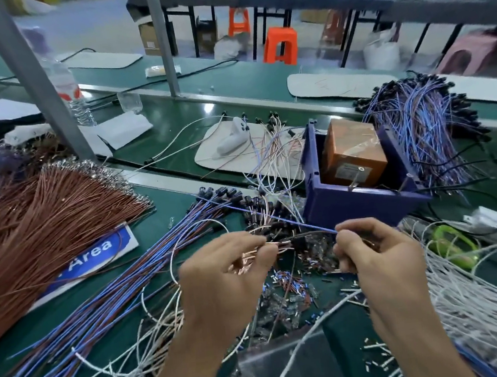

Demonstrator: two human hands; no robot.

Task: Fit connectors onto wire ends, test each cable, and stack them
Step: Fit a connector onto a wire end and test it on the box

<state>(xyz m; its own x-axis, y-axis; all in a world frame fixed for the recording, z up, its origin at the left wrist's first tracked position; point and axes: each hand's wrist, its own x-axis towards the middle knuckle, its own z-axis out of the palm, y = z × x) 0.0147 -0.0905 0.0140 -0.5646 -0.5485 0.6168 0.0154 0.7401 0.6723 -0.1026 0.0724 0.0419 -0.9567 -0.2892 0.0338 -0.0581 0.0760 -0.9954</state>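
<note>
My left hand (220,280) pinches a small bunch of thin copper-tipped wires (250,257) over the green bench. My right hand (370,255) pinches the end of a blue wire (275,218) that runs up and left toward a fan of blue and brown cables (105,295). Between the hands lies a heap of small black connectors (305,243). A stack of finished blue and purple cables with black plugs (421,121) lies at the right, behind the box.
A blue box (362,204) holds an orange tester block (354,152). A large brown wire bundle (38,210) lies left, white wires (484,311) right. A grey post (33,76), a water bottle (68,87) and a green object (452,243) stand around.
</note>
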